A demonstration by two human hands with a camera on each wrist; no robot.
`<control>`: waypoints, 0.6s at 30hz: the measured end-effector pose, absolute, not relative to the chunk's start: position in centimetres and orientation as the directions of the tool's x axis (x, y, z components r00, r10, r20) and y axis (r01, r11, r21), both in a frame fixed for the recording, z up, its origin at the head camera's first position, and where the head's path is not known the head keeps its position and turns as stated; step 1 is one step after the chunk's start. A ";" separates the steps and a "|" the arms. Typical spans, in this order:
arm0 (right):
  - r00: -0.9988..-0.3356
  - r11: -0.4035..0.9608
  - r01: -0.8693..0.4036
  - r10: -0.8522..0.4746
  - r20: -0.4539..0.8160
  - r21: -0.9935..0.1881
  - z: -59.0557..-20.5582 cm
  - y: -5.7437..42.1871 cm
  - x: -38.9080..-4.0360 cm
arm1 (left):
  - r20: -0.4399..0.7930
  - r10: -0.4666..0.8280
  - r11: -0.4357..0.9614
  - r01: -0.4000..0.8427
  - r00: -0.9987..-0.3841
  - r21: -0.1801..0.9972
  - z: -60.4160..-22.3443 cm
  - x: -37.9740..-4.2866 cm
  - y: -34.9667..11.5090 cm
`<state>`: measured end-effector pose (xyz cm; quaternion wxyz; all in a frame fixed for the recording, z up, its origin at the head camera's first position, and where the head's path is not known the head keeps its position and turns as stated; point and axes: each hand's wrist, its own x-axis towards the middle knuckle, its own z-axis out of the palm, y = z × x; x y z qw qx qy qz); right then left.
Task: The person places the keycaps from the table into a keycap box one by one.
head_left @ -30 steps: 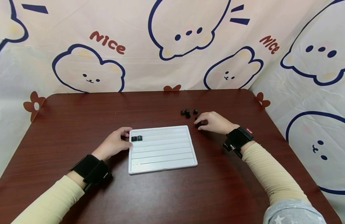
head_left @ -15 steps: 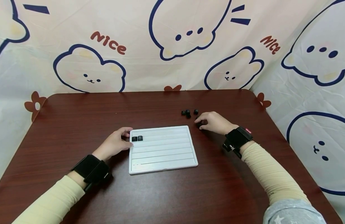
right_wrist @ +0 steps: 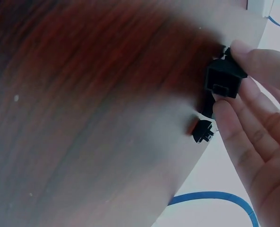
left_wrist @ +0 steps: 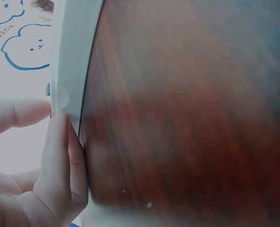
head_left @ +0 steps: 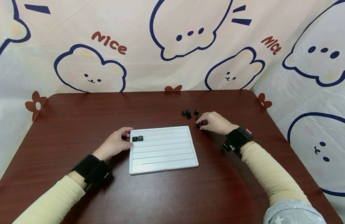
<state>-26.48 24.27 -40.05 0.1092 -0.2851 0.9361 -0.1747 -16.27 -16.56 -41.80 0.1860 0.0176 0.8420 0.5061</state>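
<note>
My left hand (head_left: pixel 112 144) grips the left rim of a white ridged tray (head_left: pixel 164 155), thumb and fingers at its edge in the left wrist view. Two black keycaps (head_left: pixel 137 138) sit side by side in the tray's upper left. To the right of the tray, my right hand (head_left: pixel 215 123) pinches a black keycap (right_wrist: pixel 223 79) between thumb and fingertips, just over the table. Its hollow underside faces the camera in the right wrist view. Another keycap (right_wrist: pixel 203 131) lies close by there. Several loose keycaps (head_left: pixel 188 114) lie beyond the tray's far right corner.
The dark reddish wooden table (head_left: pixel 161 199) extends around the tray. A cream curtain (head_left: pixel 144 71) with cartoon prints stands along the back and right edges. Each wrist wears a black strap (head_left: pixel 91 170).
</note>
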 end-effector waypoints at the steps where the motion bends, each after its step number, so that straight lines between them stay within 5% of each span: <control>1: -0.814 0.777 -0.496 -0.571 -0.104 -0.388 -40.0 24.3 -26.5 | -0.296 0.218 0.488 -0.158 -0.930 0.858 -41.8 -16.3 -16.6; 18: -0.779 0.729 -0.546 -0.623 -0.069 -0.412 -39.4 23.8 -26.6 | -0.281 0.218 0.502 -0.139 -0.935 0.854 -41.9 -16.2 -16.6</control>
